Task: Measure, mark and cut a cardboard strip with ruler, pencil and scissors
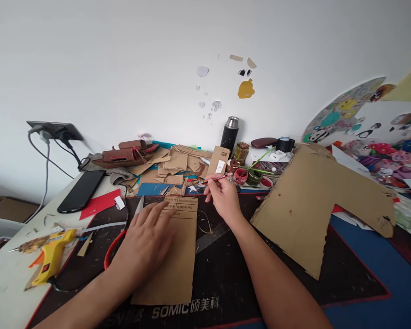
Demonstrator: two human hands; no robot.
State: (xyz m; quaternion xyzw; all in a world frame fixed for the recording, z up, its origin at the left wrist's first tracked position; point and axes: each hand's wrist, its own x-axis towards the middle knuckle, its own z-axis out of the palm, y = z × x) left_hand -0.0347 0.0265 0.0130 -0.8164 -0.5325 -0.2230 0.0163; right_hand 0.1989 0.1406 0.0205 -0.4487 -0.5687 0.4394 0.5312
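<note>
A rectangular cardboard piece point(178, 260) with printed text along its top lies on the black mat. My left hand point(145, 242) is over its left side, fingers spread and slightly blurred, gripping nothing. Beneath and beside that hand are red-handled scissors point(111, 249), partly hidden, with the blade pointing up. My right hand point(222, 196) is raised just beyond the mat's back edge, its fingers closed around a thin red pencil point(226, 176). A loop of thin string point(205, 224) lies right of the cardboard.
A yellow glue gun point(53, 258) and a black phone point(82, 189) are on the left. Cardboard scraps point(176, 160), paint jars point(240, 175) and a black thermos point(230, 135) line the back. One large cut cardboard sheet point(297, 205) occupies the right.
</note>
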